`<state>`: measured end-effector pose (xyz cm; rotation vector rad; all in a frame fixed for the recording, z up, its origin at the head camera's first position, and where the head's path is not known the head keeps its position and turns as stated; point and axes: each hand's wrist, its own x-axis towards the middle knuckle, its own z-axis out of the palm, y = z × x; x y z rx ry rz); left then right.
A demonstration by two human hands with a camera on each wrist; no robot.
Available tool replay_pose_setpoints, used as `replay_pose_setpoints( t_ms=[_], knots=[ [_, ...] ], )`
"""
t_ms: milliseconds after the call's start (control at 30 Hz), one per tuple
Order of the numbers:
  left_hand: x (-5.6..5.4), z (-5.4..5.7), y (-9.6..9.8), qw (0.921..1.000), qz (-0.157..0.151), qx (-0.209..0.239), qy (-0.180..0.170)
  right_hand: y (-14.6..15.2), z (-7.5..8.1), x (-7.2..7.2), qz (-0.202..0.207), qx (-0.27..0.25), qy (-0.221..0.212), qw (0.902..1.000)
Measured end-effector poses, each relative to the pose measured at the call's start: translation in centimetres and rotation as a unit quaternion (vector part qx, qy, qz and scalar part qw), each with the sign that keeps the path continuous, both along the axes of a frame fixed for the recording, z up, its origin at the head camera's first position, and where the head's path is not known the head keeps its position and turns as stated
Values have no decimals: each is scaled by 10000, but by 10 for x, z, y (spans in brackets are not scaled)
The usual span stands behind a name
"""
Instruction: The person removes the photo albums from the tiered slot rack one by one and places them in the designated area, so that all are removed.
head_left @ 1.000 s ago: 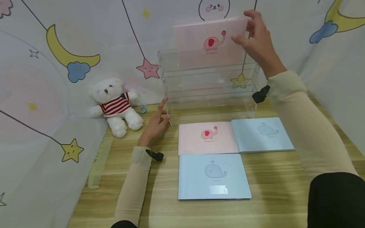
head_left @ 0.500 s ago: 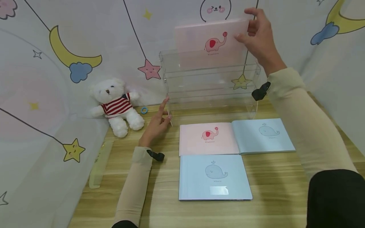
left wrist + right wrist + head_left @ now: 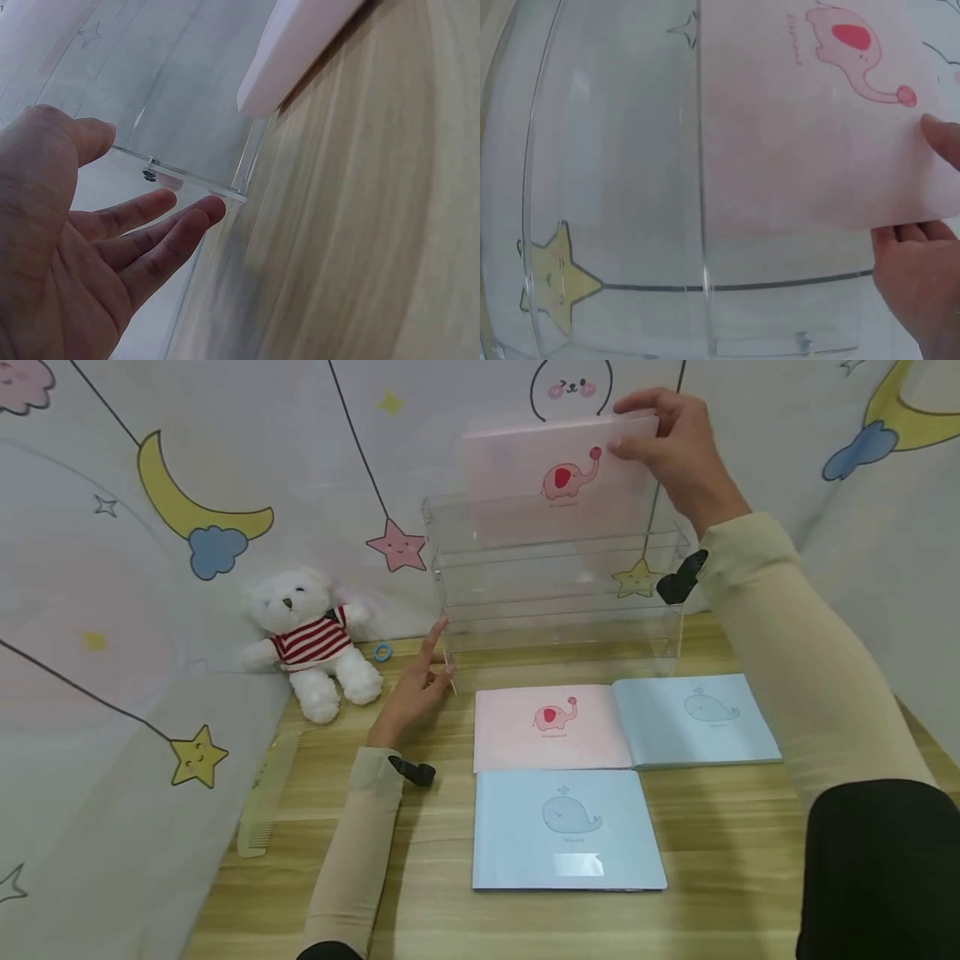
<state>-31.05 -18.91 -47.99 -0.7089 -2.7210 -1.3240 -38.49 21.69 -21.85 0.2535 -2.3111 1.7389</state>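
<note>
My right hand (image 3: 678,447) pinches the upper right corner of a pink elephant book (image 3: 502,477), thumb in front and fingers behind. The book stands upright in the top tier of a clear acrylic rack (image 3: 555,631). In the right wrist view, the thumb (image 3: 941,139) lies on the pink cover near the elephant's ball. My left hand (image 3: 412,693) is at the rack's lower left side, with fairly straight fingers. Seen from the left wrist, its fingertips (image 3: 169,199) are right at the side panel's edge.
Before the rack lie another pink elephant book (image 3: 510,731) and a blue whale book (image 3: 656,731), with a second blue whale book (image 3: 510,835) nearer. To the left are a white teddy bear (image 3: 311,639), a blue ring (image 3: 382,644) and a pale green comb (image 3: 266,797).
My right fingers have come over the top corner of the pink book and hold it more firmly. The book has barely moved. My left hand stays at the rack's side.
</note>
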Motion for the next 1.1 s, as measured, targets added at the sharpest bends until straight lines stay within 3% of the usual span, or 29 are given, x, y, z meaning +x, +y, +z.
replay_pose_setpoints(
  t_ms=[200,500,767,1100],
  knots=[
    [0,2,0,10000,-18,52,25,-3,-5,0,-19,767,171,9969],
    [3,1,-3,10000,56,-31,19,-6,-9,-2,-13,251,137,9996],
    [3,1,0,10000,15,-33,51,-11,-12,-4,-285,-404,357,9981],
    [0,3,3,10000,-28,-82,30,-12,-6,-2,-333,-701,509,9957]
  ],
)
